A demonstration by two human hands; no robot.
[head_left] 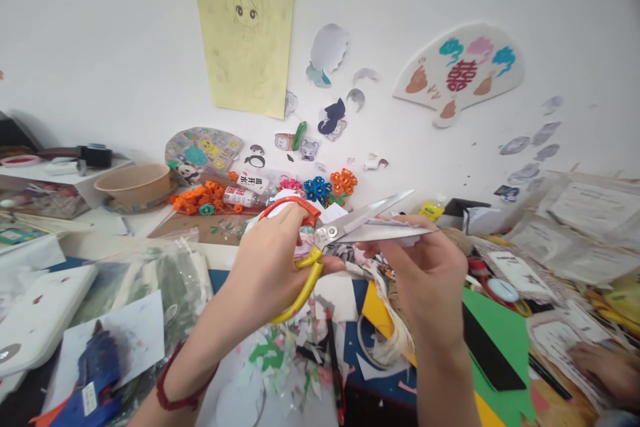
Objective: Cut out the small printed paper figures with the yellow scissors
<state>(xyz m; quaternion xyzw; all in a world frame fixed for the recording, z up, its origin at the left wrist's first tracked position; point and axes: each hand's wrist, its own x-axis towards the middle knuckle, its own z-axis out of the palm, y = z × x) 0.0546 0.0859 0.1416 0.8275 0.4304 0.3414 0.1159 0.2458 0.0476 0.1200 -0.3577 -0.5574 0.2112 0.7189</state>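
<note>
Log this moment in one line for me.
left hand: holds scissors; blades: parted; right hand: pinches white paper; paper position: at blades

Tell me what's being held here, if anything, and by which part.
The left hand holds scissors by their red and yellow handles; the right hand pinches white paper by its right end.

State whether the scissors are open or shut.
Open. The scissors, held in the left hand, have their blades spread apart, the tips clear of each other.
</note>
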